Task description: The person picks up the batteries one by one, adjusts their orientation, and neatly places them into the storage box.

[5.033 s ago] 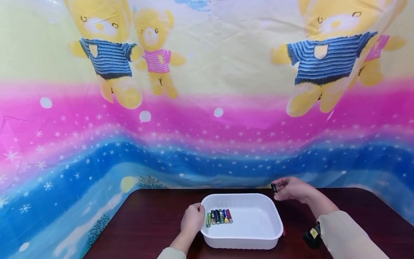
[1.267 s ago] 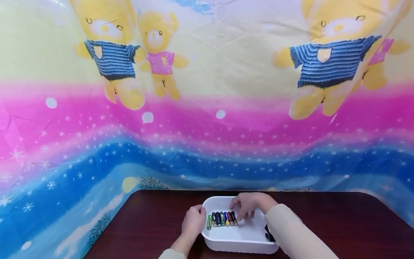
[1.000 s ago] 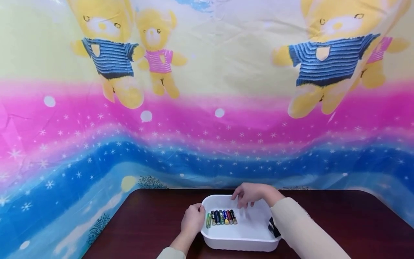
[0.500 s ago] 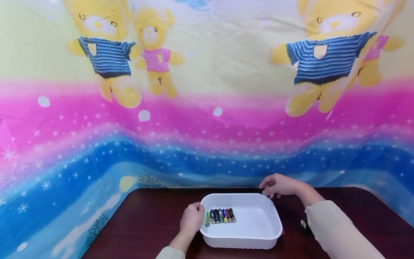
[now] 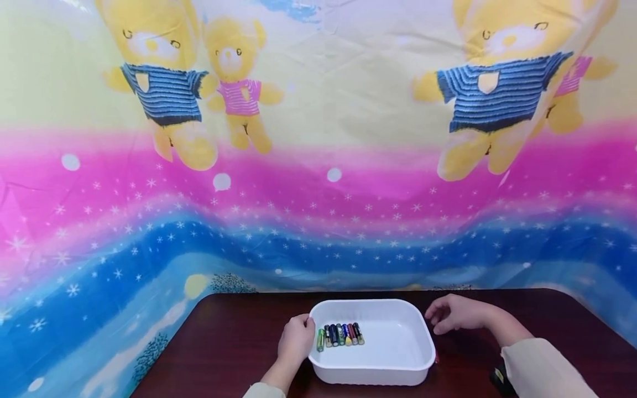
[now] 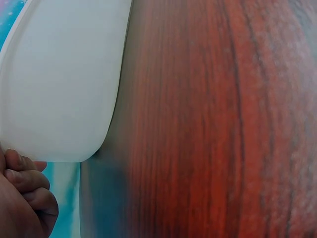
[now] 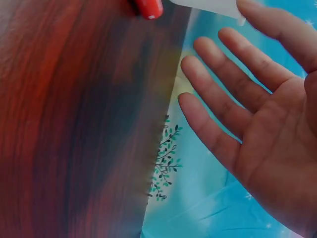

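Observation:
A white plastic tub (image 5: 370,359) stands on the dark wooden table. Inside, toward its left wall, several batteries (image 5: 340,334) lie side by side in a row, with a green one at the left end and a dark one at the right end. At the tub's left rim my left hand (image 5: 297,338) grips the edge; its curled fingers (image 6: 37,183) also show at the tub's corner in the left wrist view. My right hand (image 5: 460,313) hovers just right of the tub with nothing in it; its palm and spread fingers (image 7: 218,106) show in the right wrist view.
A small red object (image 7: 150,7) lies close to the tub's right wall, its kind unclear. Something black (image 5: 501,380) sits beneath the right sleeve. Behind the table (image 5: 239,342) hangs a colourful cloth (image 5: 318,193) with bears.
Five seconds ago my right hand held a dark battery; a dark battery now lies at the row's right end. The hand has withdrawn rightward from the tub. My left hand stays on the rim.

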`<state>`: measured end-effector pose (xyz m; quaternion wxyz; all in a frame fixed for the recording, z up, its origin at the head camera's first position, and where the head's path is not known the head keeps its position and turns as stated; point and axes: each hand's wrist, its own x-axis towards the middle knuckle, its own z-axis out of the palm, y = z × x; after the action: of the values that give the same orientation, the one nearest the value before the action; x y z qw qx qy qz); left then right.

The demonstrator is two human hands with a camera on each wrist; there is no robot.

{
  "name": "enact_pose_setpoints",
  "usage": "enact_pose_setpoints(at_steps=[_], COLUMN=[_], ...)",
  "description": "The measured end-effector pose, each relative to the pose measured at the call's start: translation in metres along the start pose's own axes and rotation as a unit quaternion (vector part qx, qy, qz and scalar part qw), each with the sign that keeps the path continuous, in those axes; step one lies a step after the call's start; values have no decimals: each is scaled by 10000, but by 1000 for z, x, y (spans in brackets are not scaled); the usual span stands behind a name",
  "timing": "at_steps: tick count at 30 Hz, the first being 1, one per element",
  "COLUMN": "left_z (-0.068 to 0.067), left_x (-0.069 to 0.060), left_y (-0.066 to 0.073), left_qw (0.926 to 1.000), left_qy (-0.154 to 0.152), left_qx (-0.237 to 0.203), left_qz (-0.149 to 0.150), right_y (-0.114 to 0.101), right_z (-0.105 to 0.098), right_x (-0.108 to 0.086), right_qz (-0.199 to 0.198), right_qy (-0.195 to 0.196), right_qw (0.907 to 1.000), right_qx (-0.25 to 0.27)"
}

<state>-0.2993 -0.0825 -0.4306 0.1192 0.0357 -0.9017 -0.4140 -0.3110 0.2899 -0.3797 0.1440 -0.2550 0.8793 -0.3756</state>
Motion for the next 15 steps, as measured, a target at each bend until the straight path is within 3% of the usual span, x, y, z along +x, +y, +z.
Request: enact_pose_setpoints(at_steps=[10, 15], left_z=[1, 0], left_x=[0, 0], left_y=[0, 0], left_qw=[9999, 9999], left_qy=[-10, 1], left_qx=[-1, -24], left_qz=[-111, -108], right_y=[8, 12], right_z=[13, 19], right_x=[-2, -3], right_qz=[-213, -72], right_qy=[-297, -310], right_qw=[9993, 9992], right_qx=[-72, -223])
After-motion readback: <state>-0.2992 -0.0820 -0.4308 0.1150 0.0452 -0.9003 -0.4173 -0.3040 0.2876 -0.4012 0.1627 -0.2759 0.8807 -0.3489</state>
